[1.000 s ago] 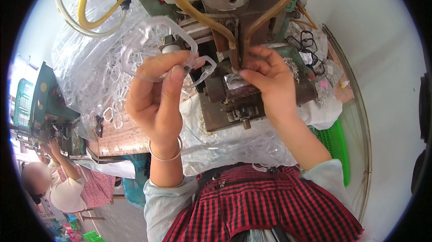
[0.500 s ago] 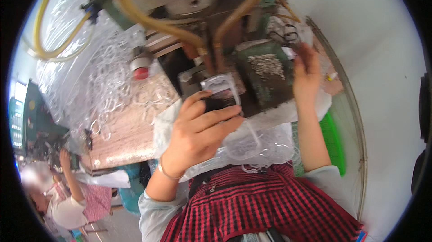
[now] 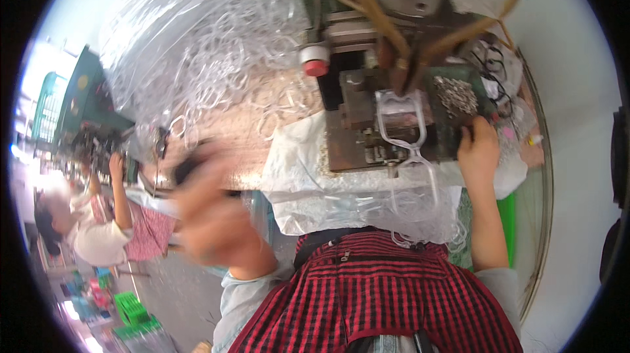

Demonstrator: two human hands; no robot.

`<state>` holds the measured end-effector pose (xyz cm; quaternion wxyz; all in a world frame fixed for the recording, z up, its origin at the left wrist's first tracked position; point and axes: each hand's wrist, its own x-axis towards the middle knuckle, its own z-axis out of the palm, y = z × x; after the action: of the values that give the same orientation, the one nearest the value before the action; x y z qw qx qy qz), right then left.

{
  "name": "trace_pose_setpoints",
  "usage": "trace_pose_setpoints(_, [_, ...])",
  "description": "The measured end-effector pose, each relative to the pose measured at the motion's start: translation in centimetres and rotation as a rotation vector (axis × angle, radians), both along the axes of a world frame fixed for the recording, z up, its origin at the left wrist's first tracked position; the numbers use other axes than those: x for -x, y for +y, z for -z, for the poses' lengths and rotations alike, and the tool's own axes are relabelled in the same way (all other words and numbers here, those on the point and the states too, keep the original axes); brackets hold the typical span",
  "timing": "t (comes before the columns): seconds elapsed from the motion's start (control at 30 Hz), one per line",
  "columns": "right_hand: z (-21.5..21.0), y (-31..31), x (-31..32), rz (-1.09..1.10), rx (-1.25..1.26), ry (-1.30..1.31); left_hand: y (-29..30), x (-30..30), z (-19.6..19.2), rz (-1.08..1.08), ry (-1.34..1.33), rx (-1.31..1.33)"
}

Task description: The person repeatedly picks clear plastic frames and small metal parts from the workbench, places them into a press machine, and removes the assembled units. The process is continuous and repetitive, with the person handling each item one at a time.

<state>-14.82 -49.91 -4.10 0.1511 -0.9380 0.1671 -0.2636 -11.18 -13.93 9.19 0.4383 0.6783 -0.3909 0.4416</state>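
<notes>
A clear plastic eyeglass frame (image 3: 421, 140) lies in the metal fixture (image 3: 354, 117) of a bench machine. One rim is on the fixture, and the other hangs over its front edge. My left hand (image 3: 220, 212) is out to the left of the machine, smeared by motion. Something black (image 3: 190, 166) shows at its fingertips; its kind is too blurred to tell. My right hand (image 3: 479, 149) is at the right edge of a dark tray beside the fixture, fingers curled and closed. Small metal parts (image 3: 456, 95) lie heaped just beyond those fingers. Whatever they pinch is hidden.
Many clear frames (image 3: 230, 44) are piled on the bench at the left. A red button (image 3: 315, 67) sits left of the fixture; yellow hoses (image 3: 374, 5) hang above it. More clear pieces (image 3: 420, 212) lie at my lap. A co-worker (image 3: 105, 222) sits far left.
My left hand has left the eyeglass frame and swung left. My right hand has come down to the tray's near right side. The whole view has shifted leftward.
</notes>
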Motion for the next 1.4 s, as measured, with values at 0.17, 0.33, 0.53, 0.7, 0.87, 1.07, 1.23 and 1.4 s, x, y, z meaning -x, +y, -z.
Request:
trace_pose_setpoints(0.17, [-0.4, 0.4, -1.4, -0.166, -0.391, -0.147, 4.3, -3.0, 0.2, -0.606, 0.257, 0.008])
trace_pose_setpoints(0.33, [2.5, 0.6, -4.5, -0.186, -0.678, -0.2, -1.2, -12.6, 11.8, -0.753, 0.5, -0.439])
trace_pose_setpoints(0.53, [1.3, -1.6, 1.6, -0.05, -0.431, -0.258, -1.1, -13.0, 18.2, -0.517, 0.653, -0.55])
trace_pose_setpoints(0.7, [-0.1, -2.8, 5.8, 0.022, -0.635, -0.312, 4.0, -13.3, 15.8, -0.342, 0.626, -0.632])
trace_pose_setpoints(0.87, [-7.7, 4.1, 0.4, -0.467, -0.666, -0.274, 4.6, -12.6, 11.2, -0.267, 0.66, -0.08])
trace_pose_setpoints(1.07, [-7.1, 8.0, -6.0, -0.489, -0.937, -0.419, -0.3, -9.4, 13.3, 0.115, 1.275, 0.55])
trace_pose_setpoints(1.23, [-7.0, 8.5, -5.7, -0.503, -1.156, -0.363, -4.3, -5.0, 3.8, 0.54, 0.887, 0.782])
trace_pose_setpoints(1.4, [-8.8, 9.6, -5.0, -0.594, -1.387, -0.33, -7.4, -4.5, -3.0, 0.319, 0.42, 0.28])
